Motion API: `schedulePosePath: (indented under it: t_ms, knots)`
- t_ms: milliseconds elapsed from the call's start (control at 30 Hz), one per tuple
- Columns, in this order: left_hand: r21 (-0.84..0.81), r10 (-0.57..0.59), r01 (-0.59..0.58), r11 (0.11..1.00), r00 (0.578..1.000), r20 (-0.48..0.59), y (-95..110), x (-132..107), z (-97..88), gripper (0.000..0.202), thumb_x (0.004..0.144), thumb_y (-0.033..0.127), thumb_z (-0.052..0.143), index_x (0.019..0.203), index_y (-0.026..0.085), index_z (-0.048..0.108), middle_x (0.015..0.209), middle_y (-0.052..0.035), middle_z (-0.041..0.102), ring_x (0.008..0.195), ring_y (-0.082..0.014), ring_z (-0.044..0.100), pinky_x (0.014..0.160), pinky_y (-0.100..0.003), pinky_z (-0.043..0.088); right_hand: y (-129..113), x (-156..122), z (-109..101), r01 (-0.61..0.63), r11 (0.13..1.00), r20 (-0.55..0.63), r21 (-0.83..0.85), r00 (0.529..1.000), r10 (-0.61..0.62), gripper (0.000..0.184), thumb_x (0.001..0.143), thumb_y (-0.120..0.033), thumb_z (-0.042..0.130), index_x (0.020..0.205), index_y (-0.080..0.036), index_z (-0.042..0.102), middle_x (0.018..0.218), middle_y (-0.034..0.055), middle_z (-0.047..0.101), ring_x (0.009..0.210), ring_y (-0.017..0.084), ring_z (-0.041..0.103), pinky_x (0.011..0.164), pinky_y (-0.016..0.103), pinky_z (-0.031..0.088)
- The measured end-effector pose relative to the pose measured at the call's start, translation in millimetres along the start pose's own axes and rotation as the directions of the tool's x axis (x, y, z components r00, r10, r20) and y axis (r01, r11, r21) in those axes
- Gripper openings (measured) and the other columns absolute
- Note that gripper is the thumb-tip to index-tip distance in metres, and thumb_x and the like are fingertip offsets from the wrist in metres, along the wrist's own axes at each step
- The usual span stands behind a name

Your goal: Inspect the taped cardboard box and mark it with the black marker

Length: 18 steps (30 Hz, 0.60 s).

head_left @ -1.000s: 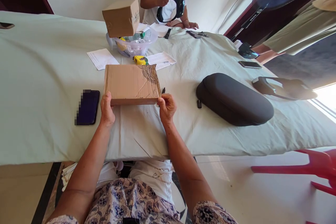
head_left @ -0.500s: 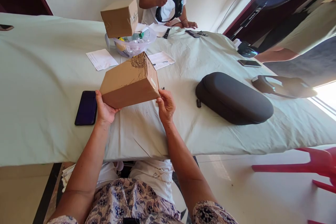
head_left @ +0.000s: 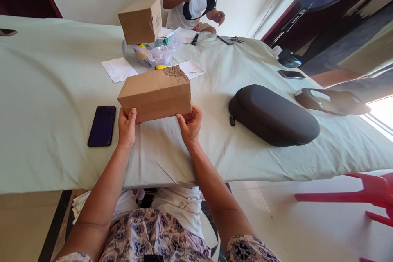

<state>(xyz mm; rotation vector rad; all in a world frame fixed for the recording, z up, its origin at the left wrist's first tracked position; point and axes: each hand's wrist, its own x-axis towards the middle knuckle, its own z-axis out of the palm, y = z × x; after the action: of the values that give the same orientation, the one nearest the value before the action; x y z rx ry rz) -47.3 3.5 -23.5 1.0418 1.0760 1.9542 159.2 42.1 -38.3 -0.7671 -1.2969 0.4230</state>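
Between my two hands is a brown cardboard box, held above the cloth with dark scribbled lines on the far right of its top. My left hand grips the box's near left corner, thumb on the front face. At the lower right corner, my right hand holds the box with the thumb in front and fingers behind or under it, partly hidden. A dark phone lies flat to the left of my left hand. Behind the box show a yellow item and a white paper.
Farther back, a second cardboard box rests on a clear plastic basin of mixed items. A black case lies right, beside a small black piece. Across the table, a person holds a black headset. A red chair stands right.
The box has turned so its front faces me more squarely, and its right side face is no longer seen. The person opposite has lifted a hand off the table.
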Motion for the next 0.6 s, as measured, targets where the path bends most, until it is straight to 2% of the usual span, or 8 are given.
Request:
schedulePosePath:
  t_ms: [100, 200, 267, 367, 467, 600]
  knots:
    - [0.098, 0.070, -0.067, 0.993, 0.997, -0.021, 1.6, -4.1, 3.6, 0.080, 0.065, 0.071, 0.082, 0.122, 0.024, 0.051, 0.126, -0.0115, 0.064, 0.111, -0.0255, 0.066, 0.082, -0.034, 0.061, -1.8, -7.1, 7.6, -0.033, 0.999, 0.039, -0.027, 0.999, 0.034, 0.066, 0.078, -0.052, 0.078, 0.128, -0.029, 0.042, 0.096, -0.0028, 0.061, 0.064, 0.008, 0.058, 0.054, 0.022, 0.046]
    - [0.183, 0.097, -0.085, 0.979, 0.993, -0.060, 3.8, -9.1, 8.8, 0.095, 0.058, 0.068, 0.088, 0.130, 0.023, 0.045, 0.134, -0.0143, 0.061, 0.123, -0.0294, 0.063, 0.104, -0.044, 0.056, -6.1, -13.8, 14.6, -0.069, 0.997, 0.057, -0.022, 0.996, 0.070, 0.079, 0.075, -0.050, 0.080, 0.136, -0.031, 0.034, 0.103, -0.0011, 0.060, 0.065, 0.009, 0.059, 0.052, 0.022, 0.045]
    - [0.231, 0.115, -0.091, 0.969, 0.989, -0.092, 4.8, -12.9, 12.1, 0.108, 0.053, 0.068, 0.090, 0.136, 0.021, 0.040, 0.139, -0.0178, 0.058, 0.129, -0.0329, 0.060, 0.107, -0.047, 0.054, -9.1, -17.4, 17.7, -0.109, 0.993, 0.060, -0.038, 0.992, 0.111, 0.088, 0.072, -0.051, 0.082, 0.140, -0.032, 0.030, 0.108, 0.0007, 0.060, 0.068, 0.010, 0.061, 0.051, 0.022, 0.045]
    - [0.313, 0.140, -0.099, 0.945, 0.984, -0.112, 4.1, -19.4, 16.2, 0.120, 0.052, 0.067, 0.091, 0.145, 0.020, 0.032, 0.145, -0.0212, 0.053, 0.135, -0.0365, 0.057, 0.106, -0.048, 0.055, -12.7, -21.3, 20.2, -0.174, 0.981, 0.060, -0.084, 0.982, 0.179, 0.102, 0.066, -0.051, 0.087, 0.145, -0.033, 0.025, 0.120, 0.0044, 0.058, 0.074, 0.012, 0.063, 0.052, 0.023, 0.046]
    - [0.416, 0.146, -0.086, 0.905, 0.983, -0.114, 1.4, -25.5, 19.3, 0.125, 0.050, 0.064, 0.093, 0.148, 0.022, 0.028, 0.149, -0.0229, 0.050, 0.137, -0.0397, 0.054, 0.110, -0.053, 0.052, -13.9, -23.4, 21.2, -0.208, 0.971, 0.047, -0.114, 0.976, 0.215, 0.113, 0.063, -0.051, 0.088, 0.150, -0.033, 0.018, 0.130, 0.0081, 0.055, 0.081, 0.014, 0.064, 0.055, 0.024, 0.048]
    - [0.504, 0.163, -0.081, 0.860, 0.979, -0.121, -0.8, -29.9, 21.3, 0.126, 0.049, 0.064, 0.094, 0.148, 0.021, 0.030, 0.153, -0.0254, 0.046, 0.143, -0.0436, 0.048, 0.118, -0.059, 0.042, -11.8, -24.1, 22.4, -0.224, 0.962, 0.014, -0.154, 0.973, 0.229, 0.116, 0.063, -0.049, 0.089, 0.151, -0.033, 0.017, 0.133, 0.0090, 0.054, 0.084, 0.015, 0.065, 0.063, 0.027, 0.052]
